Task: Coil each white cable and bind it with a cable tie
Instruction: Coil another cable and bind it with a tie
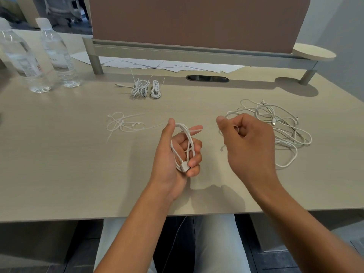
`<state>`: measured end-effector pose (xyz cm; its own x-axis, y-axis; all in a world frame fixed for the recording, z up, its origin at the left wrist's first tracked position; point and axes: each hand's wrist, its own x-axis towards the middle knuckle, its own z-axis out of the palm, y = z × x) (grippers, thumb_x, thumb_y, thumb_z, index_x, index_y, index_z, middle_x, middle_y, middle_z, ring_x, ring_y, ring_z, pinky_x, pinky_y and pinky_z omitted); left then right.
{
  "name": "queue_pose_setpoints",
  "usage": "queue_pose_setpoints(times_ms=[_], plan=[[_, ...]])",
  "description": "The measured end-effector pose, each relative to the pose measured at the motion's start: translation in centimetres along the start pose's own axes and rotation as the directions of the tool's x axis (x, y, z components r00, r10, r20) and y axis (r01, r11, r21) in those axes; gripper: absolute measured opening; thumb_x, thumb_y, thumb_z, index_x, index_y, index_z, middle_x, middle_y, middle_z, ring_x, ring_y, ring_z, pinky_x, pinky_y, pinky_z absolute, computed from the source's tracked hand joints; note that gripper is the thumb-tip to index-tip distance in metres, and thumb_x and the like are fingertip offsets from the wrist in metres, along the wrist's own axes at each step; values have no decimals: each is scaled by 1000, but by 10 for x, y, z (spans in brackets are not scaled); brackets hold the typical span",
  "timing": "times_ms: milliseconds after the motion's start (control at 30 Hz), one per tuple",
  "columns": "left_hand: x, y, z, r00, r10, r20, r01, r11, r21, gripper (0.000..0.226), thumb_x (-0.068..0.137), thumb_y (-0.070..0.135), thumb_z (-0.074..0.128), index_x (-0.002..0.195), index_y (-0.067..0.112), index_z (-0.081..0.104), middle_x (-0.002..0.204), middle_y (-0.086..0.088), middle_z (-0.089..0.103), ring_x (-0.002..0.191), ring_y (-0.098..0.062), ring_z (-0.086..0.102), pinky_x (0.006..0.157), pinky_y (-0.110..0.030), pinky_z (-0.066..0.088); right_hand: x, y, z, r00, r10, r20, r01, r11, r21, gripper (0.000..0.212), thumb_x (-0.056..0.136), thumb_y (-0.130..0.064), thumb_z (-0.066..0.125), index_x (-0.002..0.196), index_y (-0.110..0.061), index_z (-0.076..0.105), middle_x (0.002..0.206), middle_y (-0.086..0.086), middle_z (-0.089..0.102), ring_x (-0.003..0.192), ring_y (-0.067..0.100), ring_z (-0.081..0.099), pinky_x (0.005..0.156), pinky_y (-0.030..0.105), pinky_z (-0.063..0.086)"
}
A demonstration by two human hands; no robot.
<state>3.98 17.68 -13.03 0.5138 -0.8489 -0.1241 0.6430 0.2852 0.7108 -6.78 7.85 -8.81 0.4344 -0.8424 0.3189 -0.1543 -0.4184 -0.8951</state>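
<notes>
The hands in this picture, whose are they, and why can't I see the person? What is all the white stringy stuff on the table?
The camera sits on the person's head and looks down, so you see only their arms. The left hand holds a white cable wound into loops. The right hand pinches something thin and white, maybe a cable tie. On the table lie loose cable ties, a tangle of white cables not yet coiled, and coiled bundles at the back. Two water bottles stand to the left.
</notes>
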Motion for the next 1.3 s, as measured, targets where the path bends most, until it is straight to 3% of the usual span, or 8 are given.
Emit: queue_pose_setpoints(times_ms=[367, 500, 633, 767, 867, 933, 1100, 1300], plan=[[-3, -7, 11, 998, 50, 41, -56, 983, 173, 62, 87, 65, 52, 143, 38, 57, 71, -6, 54, 51, -16, 38, 41, -22, 25, -4, 0, 10, 969, 129, 213, -140, 989, 38, 44, 96, -33, 71, 75, 5, 65, 56, 5, 54, 48, 13, 40, 55, 28, 36], [-4, -10, 14, 993, 104, 50, -114, 951, 289, 59, 90, 64, 50, 148, 53, 45, 69, -7, 53, 51, -16, 40, 43, -23, 29, 1, -4, 7, 951, 128, 281, -128, 992, -19, 42, 94, -33, 72, 66, -1, 67, 59, 14, 64, 49, 13, 47, 58, 31, 39], [-3, -11, 14, 987, 159, 35, -162, 926, 341, 46, 105, 54, 38, 151, 49, 43, 71, -11, 53, 51, -18, 40, 42, -24, 34, 5, -5, 0, 947, 153, 283, -130, 987, -98, 36, 92, -34, 75, 66, -10, 72, 48, -8, 54, 43, 4, 44, 56, 24, 37], [-2, -9, 12, 984, 179, 13, -171, 914, 368, 46, 108, 52, 36, 150, 39, 49, 71, -10, 54, 49, -18, 40, 42, -25, 36, 7, -9, -8, 913, 216, 346, -194, 976, -95, 25, 95, -38, 71, 85, -16, 76, 61, -4, 66, 44, 10, 51, 52, 24, 41], [-1, -7, 12, 983, 183, -27, -157, 898, 410, 43, 109, 49, 36, 145, 33, 54, 70, -11, 56, 50, -20, 41, 42, -24, 36, 12, -8, -14, 951, 70, 300, 19, 958, -285, 21, 96, -48, 64, 89, -32, 74, 84, -9, 74, 64, 6, 63, 67, 26, 43], [-2, -6, 15, 983, 173, -62, -123, 870, 477, 40, 110, 48, 36, 135, 29, 60, 70, -11, 58, 50, -22, 43, 42, -24, 36, 15, -16, -15, 953, -80, 293, 152, 961, -232, 11, 94, -43, 68, 87, -38, 76, 92, -12, 72, 71, 7, 57, 69, 23, 43], [-4, -6, 16, 991, 114, -72, -43, 775, 631, 41, 109, 30, 32, 81, 27, 62, 66, -9, 59, 49, -22, 44, 43, -26, 33, 21, -41, -1, 756, -191, 626, 364, 918, -159, 10, 86, -34, 81, 96, -33, 82, 87, -10, 68, 73, 6, 55, 66, 18, 44], [-11, 2, 13, 996, 71, -59, -8, 701, 713, 25, 108, 34, 34, 99, 21, 53, 70, -10, 61, 47, -21, 41, 43, -25, 32, 33, -51, 9, 666, -158, 729, 388, 908, -158, 13, 90, -25, 78, 78, -25, 83, 79, -13, 75, 74, 2, 64, 73, 25, 51]])
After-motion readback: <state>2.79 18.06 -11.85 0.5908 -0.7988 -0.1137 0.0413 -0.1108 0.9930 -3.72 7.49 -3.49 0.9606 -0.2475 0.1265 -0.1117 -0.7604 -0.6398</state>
